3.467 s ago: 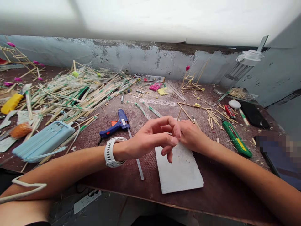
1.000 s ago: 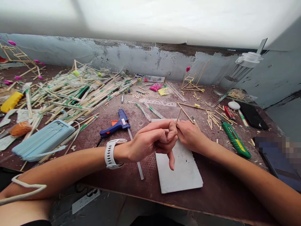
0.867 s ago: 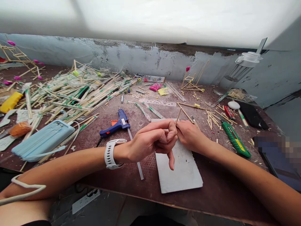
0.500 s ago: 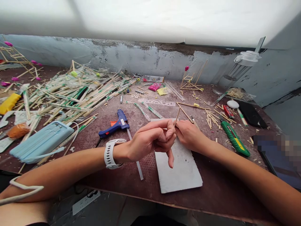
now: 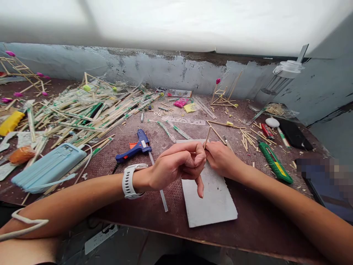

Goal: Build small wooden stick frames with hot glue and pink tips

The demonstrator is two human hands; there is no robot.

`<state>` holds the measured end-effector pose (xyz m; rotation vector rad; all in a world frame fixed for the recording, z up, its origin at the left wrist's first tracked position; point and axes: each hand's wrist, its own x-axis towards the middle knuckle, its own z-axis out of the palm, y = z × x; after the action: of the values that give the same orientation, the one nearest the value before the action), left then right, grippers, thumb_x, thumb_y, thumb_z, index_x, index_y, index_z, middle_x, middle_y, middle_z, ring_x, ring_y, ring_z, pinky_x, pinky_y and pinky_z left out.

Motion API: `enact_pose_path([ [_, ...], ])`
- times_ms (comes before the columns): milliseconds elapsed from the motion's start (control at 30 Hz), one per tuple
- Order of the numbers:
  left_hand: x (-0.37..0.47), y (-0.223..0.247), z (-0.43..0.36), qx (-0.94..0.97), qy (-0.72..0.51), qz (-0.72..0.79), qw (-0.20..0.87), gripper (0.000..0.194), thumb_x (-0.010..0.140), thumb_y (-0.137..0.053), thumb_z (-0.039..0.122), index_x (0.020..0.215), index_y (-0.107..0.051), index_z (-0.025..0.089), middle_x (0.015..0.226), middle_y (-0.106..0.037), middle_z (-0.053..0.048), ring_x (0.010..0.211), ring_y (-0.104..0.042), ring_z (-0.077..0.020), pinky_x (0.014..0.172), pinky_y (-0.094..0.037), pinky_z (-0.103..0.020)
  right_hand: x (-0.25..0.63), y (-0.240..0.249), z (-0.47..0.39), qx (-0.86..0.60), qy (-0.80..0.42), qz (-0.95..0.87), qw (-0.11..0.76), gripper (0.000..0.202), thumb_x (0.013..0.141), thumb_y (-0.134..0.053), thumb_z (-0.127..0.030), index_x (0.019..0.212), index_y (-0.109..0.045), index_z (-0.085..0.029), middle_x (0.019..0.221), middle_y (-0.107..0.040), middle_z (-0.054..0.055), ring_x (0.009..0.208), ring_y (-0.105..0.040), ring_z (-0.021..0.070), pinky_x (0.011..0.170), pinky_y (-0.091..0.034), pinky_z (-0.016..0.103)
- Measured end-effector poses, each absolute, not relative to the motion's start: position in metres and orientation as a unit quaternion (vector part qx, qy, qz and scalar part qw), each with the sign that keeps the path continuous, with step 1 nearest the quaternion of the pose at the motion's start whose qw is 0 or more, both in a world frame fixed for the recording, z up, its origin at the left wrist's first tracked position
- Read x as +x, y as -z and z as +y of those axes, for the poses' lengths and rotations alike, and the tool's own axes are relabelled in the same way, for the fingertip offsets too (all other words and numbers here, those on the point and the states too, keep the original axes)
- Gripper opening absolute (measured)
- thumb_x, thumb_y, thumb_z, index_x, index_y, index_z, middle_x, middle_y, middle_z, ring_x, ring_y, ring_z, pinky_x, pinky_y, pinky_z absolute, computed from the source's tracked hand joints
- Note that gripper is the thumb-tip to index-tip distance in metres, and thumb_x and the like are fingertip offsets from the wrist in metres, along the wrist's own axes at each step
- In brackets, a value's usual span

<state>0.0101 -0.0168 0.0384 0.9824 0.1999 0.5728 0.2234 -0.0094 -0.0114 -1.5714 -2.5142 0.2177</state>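
Thin pale wooden stick (image 5: 207, 137) between bare left hand (image 5: 183, 162) and bare right hand (image 5: 222, 156), about equally near both; long axis steep, top tipped right, above far end of flat white rectangular board (image 5: 211, 200). Left fingers curled together, right fingers hidden; grip unclear for either.

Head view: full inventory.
table: 1, brown, across frame
board: 1, white, front centre
tilted stick: 1, tan, centre
glue gun: 1, blue, left of board
cutter: 1, green, right of board
loose sticks: many, tan, left and right
stick frames: several, tan, back
packets: 2, pink and yellow, back centre
ruler: 1, clear, centre
jug: 1, clear, back right
power bank: 1, blue, left
handle: 1, yellow, left
slabs: 2, dark, right
scraps: many, tan, scattered
power strip: 1, white, below table
watch strap: 1, white, left wrist
left hand: 1, bare, centre
right hand: 1, bare, beside left
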Motion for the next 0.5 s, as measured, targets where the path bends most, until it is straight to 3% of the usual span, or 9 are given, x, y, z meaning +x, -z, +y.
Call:
enact_pose_path([
  [500,0.0090,-0.0412,-0.0188,0.468,-0.261,0.102,0.838,0.013,0.082,-0.051,0.012,0.076,-0.042,0.021,0.058,-0.035,0.008,0.050,-0.027,-0.0081,0.055,-0.061,-0.033,0.2239,0.0139,-0.0092,-0.526,-0.074,-0.843,0.087,0.023,0.104,-0.045,-0.015,0.087,-0.061,-0.018,0.082,-0.069,0.009,0.073,-0.057,0.0211,0.071,-0.035,0.031],
])
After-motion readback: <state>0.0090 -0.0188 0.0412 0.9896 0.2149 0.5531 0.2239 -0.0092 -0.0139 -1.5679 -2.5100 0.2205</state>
